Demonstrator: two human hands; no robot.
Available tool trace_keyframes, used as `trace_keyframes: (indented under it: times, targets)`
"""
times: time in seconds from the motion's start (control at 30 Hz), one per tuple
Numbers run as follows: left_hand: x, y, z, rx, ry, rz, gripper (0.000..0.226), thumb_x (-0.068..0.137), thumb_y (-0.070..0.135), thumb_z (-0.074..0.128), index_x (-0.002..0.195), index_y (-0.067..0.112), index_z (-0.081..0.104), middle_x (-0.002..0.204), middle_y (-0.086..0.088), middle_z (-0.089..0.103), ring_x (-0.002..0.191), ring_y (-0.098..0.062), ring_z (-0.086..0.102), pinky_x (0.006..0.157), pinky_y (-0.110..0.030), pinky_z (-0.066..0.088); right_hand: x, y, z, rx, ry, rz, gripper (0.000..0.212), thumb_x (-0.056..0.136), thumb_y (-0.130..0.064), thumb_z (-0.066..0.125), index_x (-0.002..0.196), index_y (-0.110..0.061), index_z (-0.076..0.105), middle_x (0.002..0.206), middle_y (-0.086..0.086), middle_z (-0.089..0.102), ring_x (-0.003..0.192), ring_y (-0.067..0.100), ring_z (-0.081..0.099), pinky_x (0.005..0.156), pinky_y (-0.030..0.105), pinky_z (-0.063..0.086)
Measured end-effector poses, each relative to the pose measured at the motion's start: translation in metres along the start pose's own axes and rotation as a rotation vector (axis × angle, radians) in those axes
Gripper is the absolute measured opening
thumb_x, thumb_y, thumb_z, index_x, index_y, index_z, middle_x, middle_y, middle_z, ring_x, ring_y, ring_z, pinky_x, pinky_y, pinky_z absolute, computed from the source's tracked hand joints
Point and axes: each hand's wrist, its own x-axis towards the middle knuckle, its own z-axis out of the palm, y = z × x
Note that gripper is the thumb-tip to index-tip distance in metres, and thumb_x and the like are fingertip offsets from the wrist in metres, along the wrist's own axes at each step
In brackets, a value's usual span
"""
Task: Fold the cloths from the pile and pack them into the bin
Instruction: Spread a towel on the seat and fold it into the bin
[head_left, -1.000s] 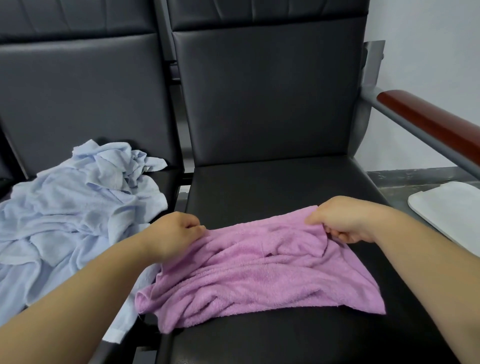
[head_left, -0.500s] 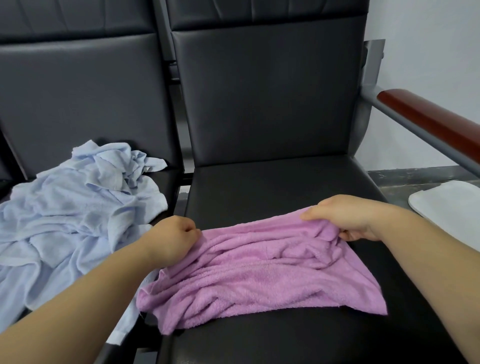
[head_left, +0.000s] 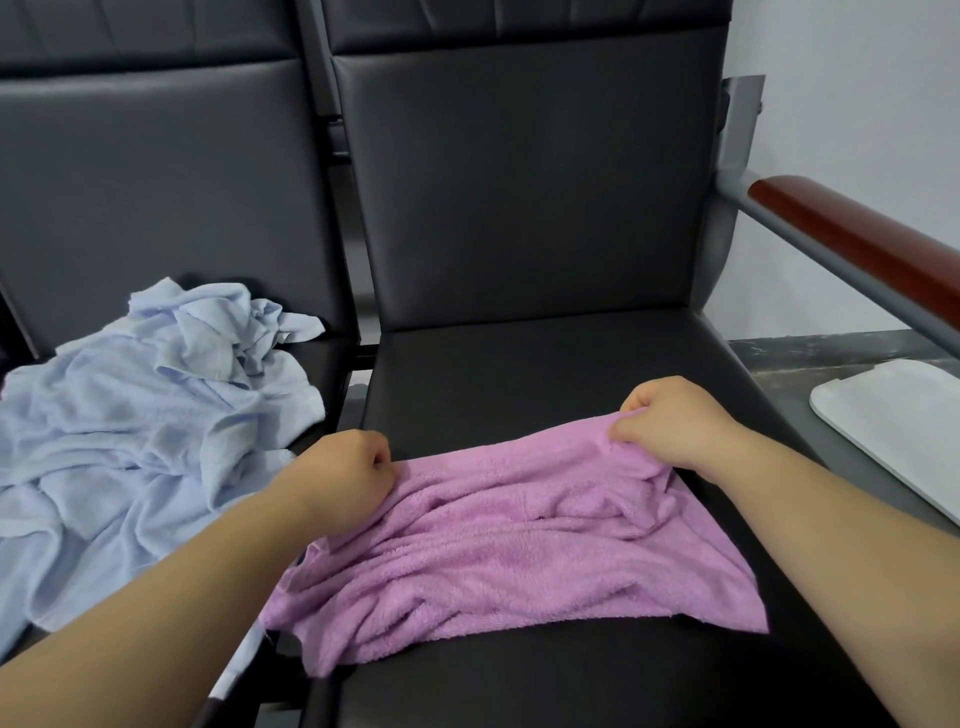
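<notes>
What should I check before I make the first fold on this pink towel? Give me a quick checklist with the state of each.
1. The left hand grips the pink towel at its far left corner: ok.
2. The right hand pinches the far right corner: ok.
3. Towel lies flat and smooth: not ok, it is wrinkled and bunched.
4. Bare seat beyond the towel to spread it: ok.
5. Towel apart from the blue pile: cannot tell, its near left corner hangs over the seat edge beside it.
6. Bin ready: cannot tell, only a white object shows at the right edge.
</notes>
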Motion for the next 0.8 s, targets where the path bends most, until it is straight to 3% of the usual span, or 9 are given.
trace_keyframes:
  times: [0.1,0.23,0.47,0.53,0.63,0.7,0.8]
  targets:
    - [0.0,0.0,0.0,0.015,-0.017,0.004,0.027,0.094,0.032,0.053,0.07,0.022,0.054,0.075,0.003,0.06,0.073,-0.017,0.055,0.065,-0.031,0.041,0.003,0.001,0.002,-0.017,0.02,0.02,0.014,0.087,-0.013,0.066,0.089,-0.004,0.077,0.096,0.016,0.074,0.092,0.033,0.07,0.075,0.039,0.055]
    - [0.002,0.0,0.0,0.046,-0.028,0.009,0.029,0.095,0.033,0.053,0.07,0.02,0.051,0.073,0.004,0.057,0.071,-0.018,0.052,0.064,-0.031,0.037,0.007,0.002,0.004,-0.042,0.027,0.034,0.018,0.088,-0.008,0.06,0.091,-0.003,0.077,0.096,0.016,0.075,0.084,0.029,0.068,0.073,0.039,0.056]
    - [0.001,-0.002,0.0,-0.013,-0.012,-0.014,0.022,0.091,0.04,0.06,0.081,0.022,0.054,0.077,0.004,0.062,0.074,-0.016,0.058,0.067,-0.033,0.046,0.011,0.003,0.007,-0.096,0.026,0.042,0.01,0.089,-0.016,0.067,0.085,-0.024,0.07,0.095,-0.001,0.071,0.089,0.021,0.067,0.079,0.037,0.059]
    - [0.001,-0.003,-0.001,-0.029,-0.01,-0.022,0.023,0.087,0.044,0.065,0.088,0.024,0.052,0.083,0.005,0.063,0.077,-0.016,0.06,0.072,-0.035,0.051,0.011,0.003,0.007,-0.098,0.024,0.031,0.011,0.09,-0.018,0.069,0.1,-0.021,0.07,0.103,-0.004,0.068,0.095,0.021,0.065,0.081,0.037,0.057]
    - [0.002,-0.002,-0.002,0.032,-0.07,-0.032,0.022,0.087,0.042,0.064,0.083,0.026,0.05,0.096,0.002,0.053,0.083,-0.019,0.059,0.073,-0.032,0.045,0.009,0.0,0.007,-0.12,-0.004,0.059,0.042,0.088,-0.023,0.07,0.128,-0.014,0.062,0.115,0.003,0.064,0.104,0.026,0.063,0.079,0.036,0.052]
    - [0.002,-0.001,-0.003,0.074,-0.108,-0.025,0.021,0.089,0.039,0.06,0.078,0.027,0.047,0.097,0.002,0.048,0.083,-0.019,0.056,0.074,-0.03,0.042,0.009,-0.003,0.008,-0.147,-0.031,0.063,0.038,0.086,-0.021,0.066,0.12,-0.004,0.066,0.116,0.015,0.071,0.095,0.03,0.067,0.075,0.042,0.054]
    - [0.002,-0.001,-0.007,0.056,-0.071,0.033,0.019,0.092,0.028,0.056,0.077,0.023,0.046,0.08,0.003,0.054,0.071,-0.017,0.051,0.06,-0.03,0.037,0.008,-0.004,0.009,-0.236,-0.054,0.041,0.017,0.087,-0.023,0.061,0.092,-0.008,0.066,0.087,0.011,0.068,0.07,0.022,0.056,0.061,0.035,0.044]
